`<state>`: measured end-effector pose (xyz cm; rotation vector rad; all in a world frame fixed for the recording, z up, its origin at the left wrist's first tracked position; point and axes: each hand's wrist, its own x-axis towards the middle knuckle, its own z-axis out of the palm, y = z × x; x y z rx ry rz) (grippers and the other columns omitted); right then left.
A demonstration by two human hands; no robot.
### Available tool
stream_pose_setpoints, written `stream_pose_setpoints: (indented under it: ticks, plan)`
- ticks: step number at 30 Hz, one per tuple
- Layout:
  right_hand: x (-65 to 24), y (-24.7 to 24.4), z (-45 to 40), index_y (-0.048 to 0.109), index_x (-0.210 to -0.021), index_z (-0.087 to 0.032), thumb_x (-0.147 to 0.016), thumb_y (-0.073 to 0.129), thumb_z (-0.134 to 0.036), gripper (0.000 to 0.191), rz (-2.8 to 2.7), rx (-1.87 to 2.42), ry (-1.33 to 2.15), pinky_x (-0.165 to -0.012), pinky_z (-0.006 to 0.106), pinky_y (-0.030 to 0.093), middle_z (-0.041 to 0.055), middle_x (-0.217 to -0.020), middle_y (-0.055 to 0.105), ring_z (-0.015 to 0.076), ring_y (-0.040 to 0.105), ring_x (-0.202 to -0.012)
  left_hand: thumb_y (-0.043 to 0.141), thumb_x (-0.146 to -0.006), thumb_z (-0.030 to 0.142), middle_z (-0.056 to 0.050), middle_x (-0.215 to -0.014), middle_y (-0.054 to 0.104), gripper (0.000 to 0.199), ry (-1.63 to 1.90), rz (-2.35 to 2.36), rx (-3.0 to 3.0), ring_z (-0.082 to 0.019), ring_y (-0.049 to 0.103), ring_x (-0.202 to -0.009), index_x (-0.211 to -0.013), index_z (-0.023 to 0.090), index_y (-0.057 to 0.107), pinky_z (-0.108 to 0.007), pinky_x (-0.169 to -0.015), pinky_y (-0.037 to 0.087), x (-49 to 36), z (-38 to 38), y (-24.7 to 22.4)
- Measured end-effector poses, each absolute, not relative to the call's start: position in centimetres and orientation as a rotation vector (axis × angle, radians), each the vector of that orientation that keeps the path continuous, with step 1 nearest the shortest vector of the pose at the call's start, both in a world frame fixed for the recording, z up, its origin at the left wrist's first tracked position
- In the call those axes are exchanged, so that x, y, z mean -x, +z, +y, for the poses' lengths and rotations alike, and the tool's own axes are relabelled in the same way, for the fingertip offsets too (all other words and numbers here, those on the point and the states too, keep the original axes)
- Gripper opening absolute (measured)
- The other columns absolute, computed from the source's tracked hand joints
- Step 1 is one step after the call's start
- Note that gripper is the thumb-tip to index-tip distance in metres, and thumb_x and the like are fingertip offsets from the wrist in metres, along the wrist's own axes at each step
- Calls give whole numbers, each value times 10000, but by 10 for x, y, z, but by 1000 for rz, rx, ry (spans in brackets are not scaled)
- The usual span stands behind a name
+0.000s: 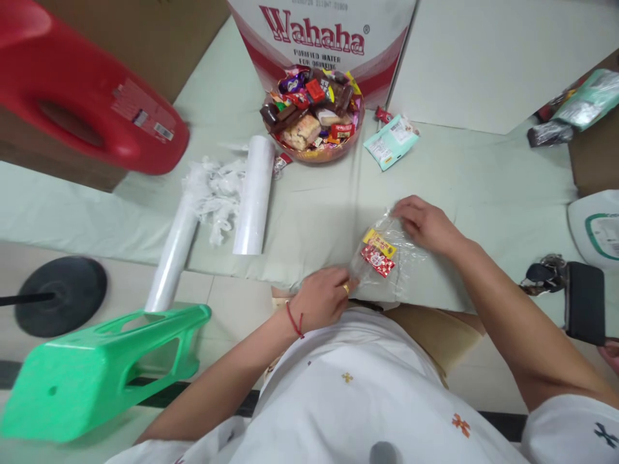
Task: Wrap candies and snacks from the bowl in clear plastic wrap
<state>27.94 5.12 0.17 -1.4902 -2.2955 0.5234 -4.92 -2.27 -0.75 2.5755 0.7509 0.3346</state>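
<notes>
A clear plastic bag [405,264] lies near the table's front edge, with a red-and-yellow packet [379,252] inside it. My left hand [325,298], with a ring and a red string bracelet at the wrist, pinches the bag's lower left side. At the bag's upper right corner, my right hand [425,223] has its fingers closed on the plastic. Farther back, a bowl [322,154] is heaped with wrapped sweets and snacks. A mint-green packet [391,142] rests to the right of the bowl.
Plastic rolls [254,193] and a crumpled bag pile [220,193] lie left. A Wahaha box [329,38] stands behind the bowl. Around are a red jug [91,96], green stool [106,367], keys [546,274], a black phone [585,303] and, at right, another person's fingers [610,353].
</notes>
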Motion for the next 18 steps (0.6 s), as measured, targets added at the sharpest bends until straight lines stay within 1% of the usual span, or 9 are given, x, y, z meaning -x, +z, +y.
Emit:
stream_pose_setpoints:
  ticks: [2,4,6,8,10,12,14,15,18]
  plan:
    - [-296,6,34,709,-1206,-222,-894,528,-149,368,-2156,1559,481,-821,387,540,117,-1236,670,229,661,-942,525,-893,195,-104,-1024,670,366,434,754,-2579,-222,623,-852,-1245,191,625,-329,-682,483,60,-28,-6]
    - [-314,13,12,724,-1141,-241,-912,524,-174,312,-2099,1589,468,-804,400,549,99,-1122,697,229,663,-890,539,-860,169,-122,-1077,673,424,648,789,-2562,-220,623,-850,-1280,189,590,-334,-676,485,68,-37,-3]
    - [-326,18,-12,732,-1084,-263,-918,528,-178,276,-2153,1538,538,-836,418,555,81,-1066,709,241,666,-930,541,-838,117,-107,-1018,686,396,859,789,-2542,-206,605,-797,-1222,195,599,-332,-664,472,67,-47,-1]
    - [-329,21,-33,720,-1157,-281,-923,537,-177,314,-2228,1480,627,-899,444,554,86,-1150,698,264,651,-1066,547,-857,97,-79,-943,701,301,952,709,-2559,-196,600,-773,-1125,210,622,-334,-672,460,55,-56,1]
    - [-324,19,-45,691,-1270,-290,-938,539,-187,379,-2255,1503,639,-890,444,560,104,-1247,660,270,635,-1115,557,-905,124,-67,-942,717,211,920,613,-2624,-197,618,-817,-1075,220,638,-347,-707,459,32,-62,-1]
    - [-317,14,-47,679,-1314,-283,-960,539,-221,385,-2252,1565,585,-808,413,564,118,-1289,629,248,646,-1022,563,-957,177,-62,-962,719,159,823,586,-2712,-199,623,-852,-1084,222,648,-364,-729,447,3,-65,-6]
    - [-312,7,-42,716,-1249,-276,-980,543,-273,320,-2269,1580,533,-747,386,550,115,-1275,629,221,635,-926,562,-992,247,-69,-958,706,148,758,684,-2804,-208,611,-853,-1107,214,650,-380,-713,416,-25,-65,-13]
    - [-311,4,-38,739,-1189,-274,-987,543,-292,282,-2284,1566,519,-741,381,543,110,-1254,639,218,628,-916,553,-1008,285,-85,-980,698,178,661,727,-2840,-223,610,-882,-1126,194,649,-392,-722,410,-35,-65,-16]
    - [-316,0,-32,775,-1030,-270,-996,551,-311,230,-2288,1501,512,-786,393,543,101,-1149,678,244,625,-988,526,-1028,293,-99,-963,670,203,501,768,-2865,-243,591,-907,-1109,156,653,-416,-746,398,-49,-63,-27]
